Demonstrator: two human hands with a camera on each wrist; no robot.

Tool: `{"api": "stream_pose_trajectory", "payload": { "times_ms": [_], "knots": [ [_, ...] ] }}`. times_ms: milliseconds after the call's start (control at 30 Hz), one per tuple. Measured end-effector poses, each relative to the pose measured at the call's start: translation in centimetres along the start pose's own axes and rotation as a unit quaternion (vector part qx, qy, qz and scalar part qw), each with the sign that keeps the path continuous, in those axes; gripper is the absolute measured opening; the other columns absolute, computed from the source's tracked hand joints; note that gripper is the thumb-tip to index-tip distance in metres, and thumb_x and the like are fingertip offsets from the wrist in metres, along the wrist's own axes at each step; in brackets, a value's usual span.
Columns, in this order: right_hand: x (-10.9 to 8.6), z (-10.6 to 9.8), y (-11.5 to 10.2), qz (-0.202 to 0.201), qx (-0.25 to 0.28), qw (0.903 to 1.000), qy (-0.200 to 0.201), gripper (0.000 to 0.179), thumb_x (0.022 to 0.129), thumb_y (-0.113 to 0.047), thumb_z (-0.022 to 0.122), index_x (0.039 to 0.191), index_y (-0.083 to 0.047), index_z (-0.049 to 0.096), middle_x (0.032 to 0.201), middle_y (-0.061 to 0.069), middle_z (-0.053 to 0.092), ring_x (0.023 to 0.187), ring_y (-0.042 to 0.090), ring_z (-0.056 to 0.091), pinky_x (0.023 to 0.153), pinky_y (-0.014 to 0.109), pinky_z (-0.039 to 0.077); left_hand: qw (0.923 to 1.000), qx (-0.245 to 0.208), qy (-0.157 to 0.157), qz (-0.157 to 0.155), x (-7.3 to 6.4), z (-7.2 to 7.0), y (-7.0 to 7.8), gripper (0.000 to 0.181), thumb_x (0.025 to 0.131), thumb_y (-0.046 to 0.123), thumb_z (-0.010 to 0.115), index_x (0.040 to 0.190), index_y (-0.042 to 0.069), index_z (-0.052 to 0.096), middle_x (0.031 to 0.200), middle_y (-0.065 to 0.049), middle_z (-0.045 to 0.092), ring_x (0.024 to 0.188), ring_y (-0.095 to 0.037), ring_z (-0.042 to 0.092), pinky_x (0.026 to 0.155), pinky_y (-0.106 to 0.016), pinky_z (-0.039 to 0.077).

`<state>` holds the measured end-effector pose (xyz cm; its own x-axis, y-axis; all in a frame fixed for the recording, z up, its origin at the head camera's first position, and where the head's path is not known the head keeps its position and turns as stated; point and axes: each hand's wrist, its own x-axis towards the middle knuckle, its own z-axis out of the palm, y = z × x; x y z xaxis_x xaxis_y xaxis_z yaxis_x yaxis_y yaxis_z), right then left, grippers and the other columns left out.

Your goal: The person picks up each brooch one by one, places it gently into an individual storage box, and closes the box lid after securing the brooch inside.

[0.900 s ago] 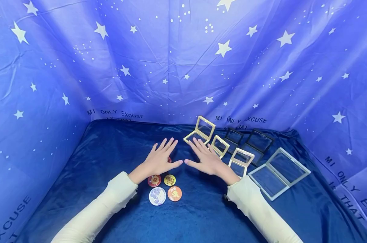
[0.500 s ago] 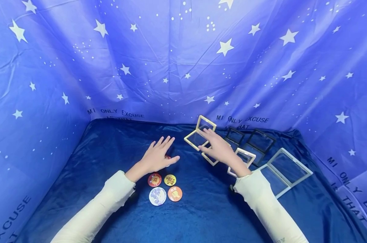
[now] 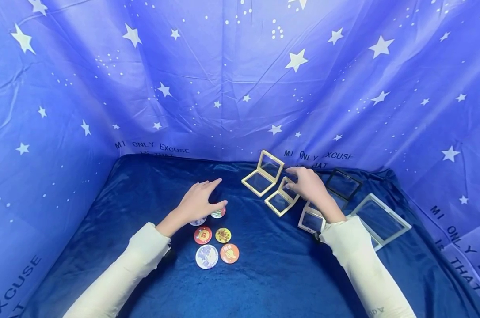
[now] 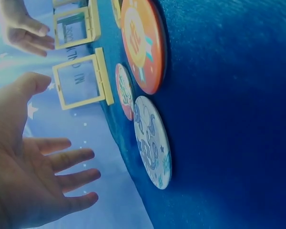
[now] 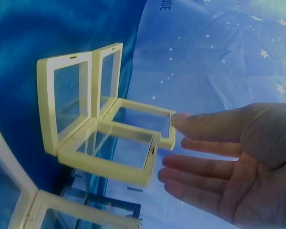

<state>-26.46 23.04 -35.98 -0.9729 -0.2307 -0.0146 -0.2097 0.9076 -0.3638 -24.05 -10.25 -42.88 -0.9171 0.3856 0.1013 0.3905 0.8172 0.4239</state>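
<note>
My left hand (image 3: 194, 203) hovers with spread fingers over the far end of a group of round pin badges. Partly under it are a red-green badge (image 3: 218, 213) and a white one (image 3: 199, 221). Nearer lie a red badge (image 3: 203, 235), a yellow badge (image 3: 223, 235), a white-and-blue badge (image 3: 206, 256) and an orange badge (image 3: 229, 253). My right hand (image 3: 313, 190), holding nothing, hangs over the hinged display frames. Its fingers point toward a small yellow frame (image 3: 281, 202); in the right wrist view, the thumb tip overlaps a yellow frame's edge (image 5: 150, 160), contact unclear.
A larger yellow frame (image 3: 267, 175) stands unfolded behind the small one. Right of it are a pale pinkish frame (image 3: 312, 220), a black frame (image 3: 344, 184) and a big pale green frame (image 3: 379, 219). Star-printed curtain (image 3: 224, 79) encloses the blue cloth (image 3: 152, 185).
My right hand has moved right across the frames, from beside the left hand. The left hand has shifted slightly left and nearer, showing more of the far badges. Badges and frames stay put.
</note>
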Motion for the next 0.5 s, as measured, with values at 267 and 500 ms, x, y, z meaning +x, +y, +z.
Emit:
{"api": "stream_pose_trajectory", "payload": {
  "times_ms": [267,500],
  "knots": [
    [-0.13,0.21,0.9,0.044,0.001,0.999,0.004,0.046,0.096,-0.009,0.068,0.138,0.006,0.057,0.13,0.029,0.065,0.116,0.044,0.065,0.094,0.055,0.053,0.9994,-0.004,0.011,0.033,-0.57,-0.39,0.41,0.071,0.092,0.047,0.072,0.149,0.009,0.052,0.146,-0.016,0.059,0.136,-0.038,0.054,0.114,-0.055,0.039],
    [-0.14,0.3,1.16,0.052,0.002,0.9986,0.007,0.04,0.095,-0.01,0.069,0.13,0.008,0.063,0.119,0.027,0.071,0.107,0.042,0.069,0.089,0.052,0.055,0.9985,-0.02,-0.017,0.048,-1.06,-1.05,1.01,0.066,0.089,0.046,0.074,0.145,0.014,0.058,0.144,-0.013,0.061,0.136,-0.036,0.055,0.11,-0.058,0.043]
  ]
}}
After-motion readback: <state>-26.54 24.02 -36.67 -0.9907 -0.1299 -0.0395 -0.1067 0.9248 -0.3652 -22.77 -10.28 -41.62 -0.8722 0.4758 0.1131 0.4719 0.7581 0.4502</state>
